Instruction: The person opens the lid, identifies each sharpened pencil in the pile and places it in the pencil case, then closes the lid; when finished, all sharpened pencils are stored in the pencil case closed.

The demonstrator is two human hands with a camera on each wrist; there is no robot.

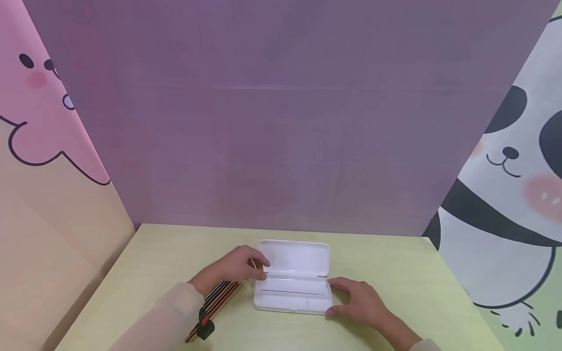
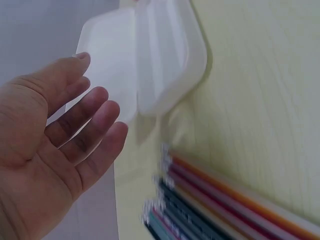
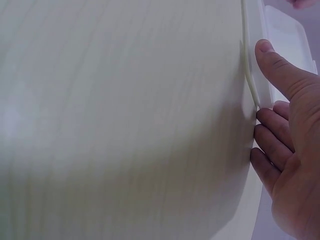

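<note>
A white pencil case (image 1: pixel 291 300) lies unfolded on the table, its lid (image 1: pixel 296 257) tipped back and its inner compartments bare. At its left end hovers my left hand (image 2: pixel 55 135), fingers loosely bent and nothing held; the fingertips overlap the lid in view, and contact is unclear. My right hand (image 1: pixel 359 301) holds the case's right end, thumb at the front corner and forefinger at the hinge corner. In the right wrist view, the thumb (image 3: pixel 280 67) lies along the case's side. Beneath the left forearm, a bundle of coloured pencils (image 1: pixel 224 300) lies slanting, partly covered.
The pale wood-look table (image 1: pixel 391 273) carries everything. A purple backdrop (image 1: pixel 281 146) rises behind it. Side panels with a pink cartoon figure (image 1: pixel 35 107) and a panda (image 1: pixel 505 195) flank it. A black device with a red part (image 1: pixel 205 324) sits by the left wrist.
</note>
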